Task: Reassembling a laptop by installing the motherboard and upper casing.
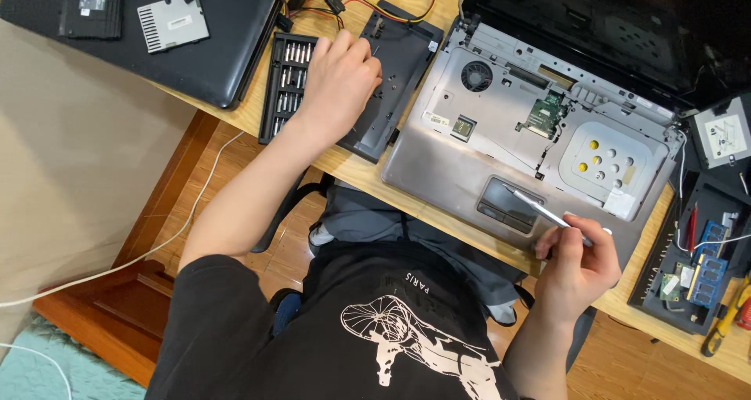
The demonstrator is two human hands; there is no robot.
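At the lower right of the frame, the right hand [577, 265] pinches a slim silver screwdriver [544, 210], its tip over the touchpad of the opened grey laptop [461, 165]. The left hand [338, 79], fingers curled and holding nothing, rests at upper centre on the black bit case [287, 87] on the wooden counter [352, 165].

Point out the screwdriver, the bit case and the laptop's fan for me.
screwdriver [540, 210], head view, on its silver shaft, held in the right hand [577, 265]
bit case [286, 87], head view, on the rows of bits beside the left hand [338, 75]
fan [476, 76], head view, on its round hub
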